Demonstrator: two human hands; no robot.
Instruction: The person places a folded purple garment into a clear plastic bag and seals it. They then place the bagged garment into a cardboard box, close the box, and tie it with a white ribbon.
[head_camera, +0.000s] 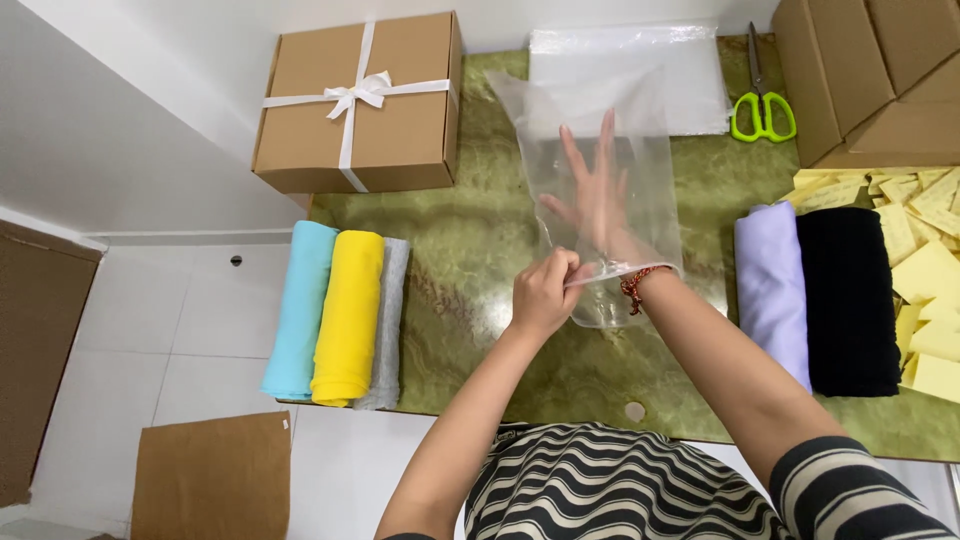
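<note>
While the left hand (545, 293) pinches the mouth of the clear plastic bag (600, 170), the right hand (598, 205) is spread flat inside it, fingers open, gripping nothing. Bag hovers over the middle of the green worktop (470, 240), rolled cloths at both side edges.

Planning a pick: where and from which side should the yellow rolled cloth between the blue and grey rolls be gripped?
Likely best at the near end of the yellow rolled cloth, coming from the table's front edge. The light blue roll and grey roll press against its long sides, leaving no finger room there, while its rounded near end sits exposed at the edge.
</note>
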